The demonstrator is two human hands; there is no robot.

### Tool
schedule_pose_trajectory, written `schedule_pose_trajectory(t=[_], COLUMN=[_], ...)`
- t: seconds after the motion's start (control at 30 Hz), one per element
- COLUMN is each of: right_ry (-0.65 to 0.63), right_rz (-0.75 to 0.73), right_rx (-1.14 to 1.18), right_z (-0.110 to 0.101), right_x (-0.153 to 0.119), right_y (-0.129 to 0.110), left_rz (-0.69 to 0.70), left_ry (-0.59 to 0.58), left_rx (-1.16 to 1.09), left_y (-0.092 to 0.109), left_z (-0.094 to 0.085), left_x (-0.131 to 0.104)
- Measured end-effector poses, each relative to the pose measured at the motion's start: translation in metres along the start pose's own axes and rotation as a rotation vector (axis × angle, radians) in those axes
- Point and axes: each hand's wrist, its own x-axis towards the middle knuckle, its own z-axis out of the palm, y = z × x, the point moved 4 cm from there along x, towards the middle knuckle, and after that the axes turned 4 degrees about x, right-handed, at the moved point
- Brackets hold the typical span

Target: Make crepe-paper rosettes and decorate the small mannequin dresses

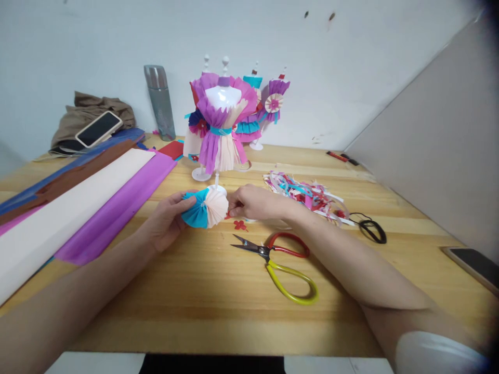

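Observation:
My left hand grips a round pleated paper rosette, half blue and half cream, thumb on its front. Beside the rosette's right edge, my right hand is closed, with a small red paper piece at its fingertips, mostly covered. A red paper flower lies on the table just below that hand. Nearer to me are scissors with blades apart and one red and one yellow handle. Behind the rosette stands a white mannequin in a purple, pink and cream crepe-paper dress with a blue belt.
More dressed mannequins stand by the wall. Crepe-paper sheets cover the left side, with a phone and bottle behind. Right of my hand are paper scraps, a black cord and another phone.

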Motion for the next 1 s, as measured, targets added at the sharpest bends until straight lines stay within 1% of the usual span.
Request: schedule_pose_trajectory(t=[0.07, 0.2, 0.27, 0.33, 0.4, 0.5, 0.6, 0.7, 0.77, 0.87, 0.93, 0.97, 1.0], right_ry=[0.012, 0.047, 0.048, 0.049, 0.055, 0.074, 0.088, 0.068, 0.057, 0.054, 0.044, 0.040, 0.037], right_rz=[-0.007, -0.031, -0.042, -0.033, -0.022, -0.010, -0.003, -0.012, -0.009, 0.011, 0.011, 0.010, 0.007], right_rx=[0.024, 0.057, 0.064, 0.075, 0.098, 0.117, 0.115, 0.139, 0.129, 0.106, 0.105, 0.103, 0.103], right_z=[0.000, 0.000, -0.001, -0.001, -0.003, -0.007, -0.010, -0.010, -0.009, -0.008, -0.007, -0.007, -0.007], right_x=[0.001, 0.001, 0.002, 0.002, 0.001, -0.002, -0.004, -0.005, -0.005, -0.003, -0.002, -0.002, -0.001], right_y=[0.001, 0.003, 0.005, 0.007, 0.007, 0.005, 0.002, -0.002, -0.003, -0.001, 0.001, 0.001, 0.002], left_rz=[-0.022, -0.071, -0.104, -0.115, -0.075, 0.067, 0.188, 0.268, 0.285, 0.230, 0.201, 0.214, 0.255], left_ry=[0.043, 0.046, 0.062, 0.104, 0.171, 0.256, 0.282, 0.297, 0.313, 0.346, 0.370, 0.386, 0.399], left_rx=[0.006, 0.060, 0.110, 0.171, 0.251, 0.400, 0.529, 0.609, 0.679, 0.849, 0.919, 0.933, 0.942], left_y=[0.000, 0.000, -0.001, -0.001, 0.000, 0.004, 0.007, 0.011, 0.013, 0.015, 0.015, 0.015, 0.016], left_z=[0.002, 0.006, 0.004, 0.000, -0.006, -0.012, -0.013, -0.012, -0.010, -0.008, -0.008, -0.008, -0.008], left_x=[-0.001, -0.003, -0.004, -0.003, -0.002, 0.001, 0.001, 0.000, -0.002, -0.004, -0.006, -0.007, -0.008])
